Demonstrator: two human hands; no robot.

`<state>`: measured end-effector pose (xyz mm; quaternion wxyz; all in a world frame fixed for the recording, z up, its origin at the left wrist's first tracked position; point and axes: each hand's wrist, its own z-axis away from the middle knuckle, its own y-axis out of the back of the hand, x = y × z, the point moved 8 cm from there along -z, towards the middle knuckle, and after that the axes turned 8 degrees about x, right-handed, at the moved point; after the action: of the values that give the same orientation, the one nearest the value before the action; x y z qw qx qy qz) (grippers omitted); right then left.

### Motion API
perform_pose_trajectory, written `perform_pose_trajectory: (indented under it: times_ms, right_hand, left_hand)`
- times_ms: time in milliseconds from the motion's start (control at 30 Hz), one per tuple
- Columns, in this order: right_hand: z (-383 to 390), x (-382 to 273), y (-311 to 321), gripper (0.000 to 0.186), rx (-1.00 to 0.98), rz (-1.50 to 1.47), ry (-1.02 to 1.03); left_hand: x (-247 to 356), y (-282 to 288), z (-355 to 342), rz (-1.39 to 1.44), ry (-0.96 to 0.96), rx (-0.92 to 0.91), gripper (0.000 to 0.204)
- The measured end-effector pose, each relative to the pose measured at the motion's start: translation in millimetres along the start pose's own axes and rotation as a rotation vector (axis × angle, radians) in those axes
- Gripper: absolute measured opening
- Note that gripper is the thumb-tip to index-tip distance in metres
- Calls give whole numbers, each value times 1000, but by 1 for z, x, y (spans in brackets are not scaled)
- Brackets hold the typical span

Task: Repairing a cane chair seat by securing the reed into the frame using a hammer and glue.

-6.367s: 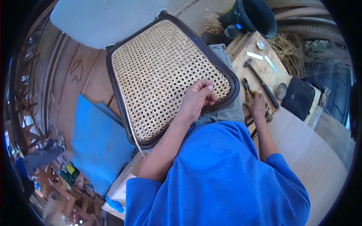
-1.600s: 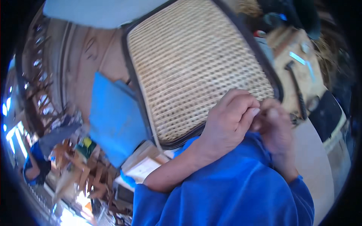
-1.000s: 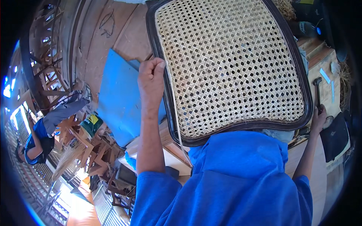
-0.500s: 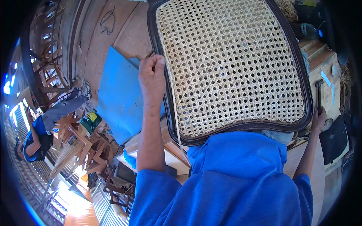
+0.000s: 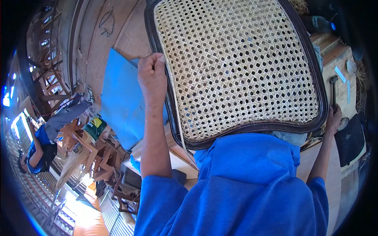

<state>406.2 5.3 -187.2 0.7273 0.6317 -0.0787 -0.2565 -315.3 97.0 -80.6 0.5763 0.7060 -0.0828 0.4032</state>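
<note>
- Head view, looking down: a woven cane panel (image 5: 244,70), pale and pierced with rows of small dark holes, fills the upper middle. It lies just beyond the person's blue shirt (image 5: 244,192), at the lap, its far edge running out of sight at the top.
- A dark, rounded frame (image 5: 321,98) borders the weave; its near side dips in a shallow wave.
- A narrow pale strip (image 5: 181,135) runs along the left side of the weave, and its tail hangs past the near left corner.
- The left hand (image 5: 152,74) is at the frame's left side. Its fingers are curled in narrow, with the thumb against the forefinger beside the strip; whether they pinch anything I cannot tell.
- The right hand (image 5: 334,120) is to the right of the frame, its fingers closed round the handle of a hammer (image 5: 334,92), whose head points away from the person.
- Beneath the hammer is a light wooden desk (image 5: 341,65). Two flat light-coloured pieces (image 5: 340,74) lie near its head; a small round object (image 5: 343,124) and a black pad (image 5: 349,137) are just beside the right hand.
- Left of the panel lies a blue sheet (image 5: 122,94); beyond it are a green container (image 5: 95,128), jumbled wooden parts (image 5: 102,161) and another person (image 5: 37,153).
</note>
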Motion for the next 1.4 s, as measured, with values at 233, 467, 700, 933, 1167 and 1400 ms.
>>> perform_pose_trajectory:
  times_ms: [233, 467, 700, 933, 1167, 1400]
  right_hand:
    - [2, -2, 5, 32, 103, 3, 59]
    - [3, -7, 4, 28, 67, -32, 42]
    - [17, -45, 52, 32, 274, 152, 400]
    - [62, -266, 138, 43, 65, -834, -84]
    - [168, -445, 15, 27, -1052, -1067, -77]
    - [205, -490, -34, 19, -1141, -865, 35]
  left_hand:
    - [3, -2, -1, -19, -19, -7, 11]
    - [18, -1, -2, -150, -152, -21, 9]
    - [19, -3, -2, -135, -147, -39, 9]
    - [17, 3, -4, -258, -89, -56, 15]
    - [16, 1, -7, -285, -73, -68, 18]
    - [17, -1, -9, -382, -31, -98, 18]
